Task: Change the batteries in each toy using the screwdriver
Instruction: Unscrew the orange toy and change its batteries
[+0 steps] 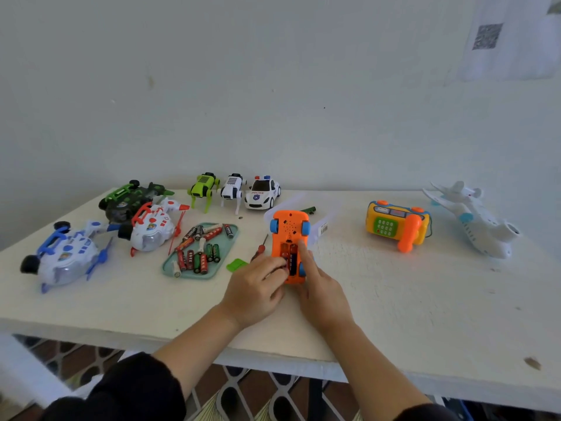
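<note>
Home: toy-strewn table point(394, 299), patterned floor point(236, 393)

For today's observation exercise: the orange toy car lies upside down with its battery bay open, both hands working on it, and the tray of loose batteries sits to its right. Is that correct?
Not quite. The head view shows the tray of loose batteries to the left of the orange toy car, not its right. The rest holds: bay open, left hand and right hand on it.

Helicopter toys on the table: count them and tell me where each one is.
3, all at the left: a blue and white helicopter nearest, a red and white helicopter beside the tray, a green helicopter behind by the wall.
</note>
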